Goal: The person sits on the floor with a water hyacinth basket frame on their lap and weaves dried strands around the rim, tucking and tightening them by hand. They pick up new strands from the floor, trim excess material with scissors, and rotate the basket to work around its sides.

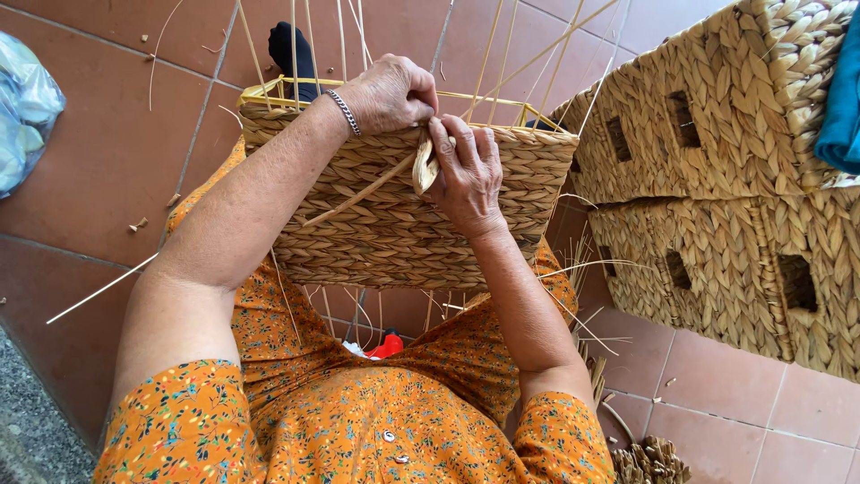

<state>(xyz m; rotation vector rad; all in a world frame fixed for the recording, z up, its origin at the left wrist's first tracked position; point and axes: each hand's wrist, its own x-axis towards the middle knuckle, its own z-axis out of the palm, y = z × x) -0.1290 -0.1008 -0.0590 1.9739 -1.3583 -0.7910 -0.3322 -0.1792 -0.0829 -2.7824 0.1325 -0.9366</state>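
hands on the half-woven basket: left hand pinching the straw strand at the rim, right hand gripping it too.

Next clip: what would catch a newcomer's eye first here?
At centre, the half-woven basket rests on the person's lap, bare stakes rising from its rim. The left hand and right hand meet at its upper edge, pinching a pale fibre strand. To the right, finished woven baskets are stacked on the red tile floor.
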